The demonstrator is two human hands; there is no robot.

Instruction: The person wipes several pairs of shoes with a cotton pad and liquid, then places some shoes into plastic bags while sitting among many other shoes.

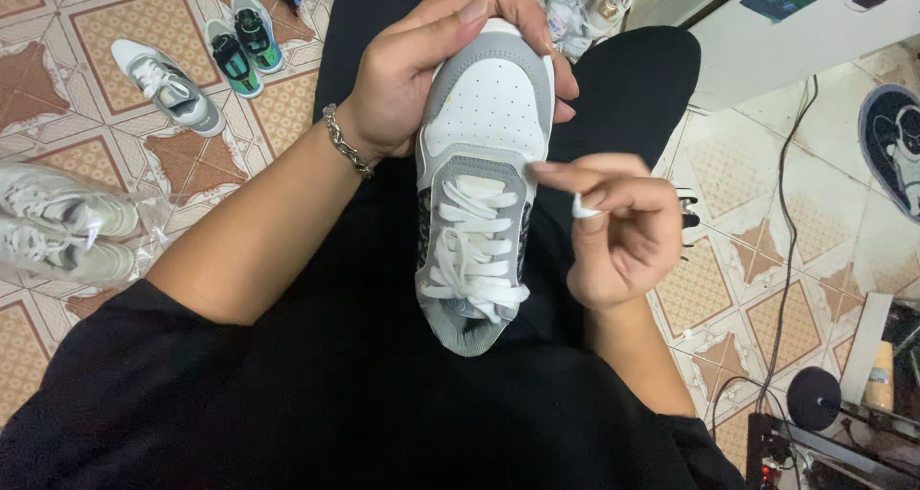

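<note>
Grey-white sneaker (484, 164) gripped by left hand (431, 64) — right hand (618, 236) pinches lace (583, 205) — bagged shoes (57, 231) nearby.

Sneaker (484, 164) on lap, toe away from body, between left hand (422, 68) wrapped over toe and right hand (618, 231) at its right side pinching lace end (583, 205). On floor far left: bagged shoes (57, 227); beyond them single sneaker (168, 86), then pair of shoes (244, 45) just right of it. Cables (786, 212) and electronics (815, 442) on floor at right.
</note>
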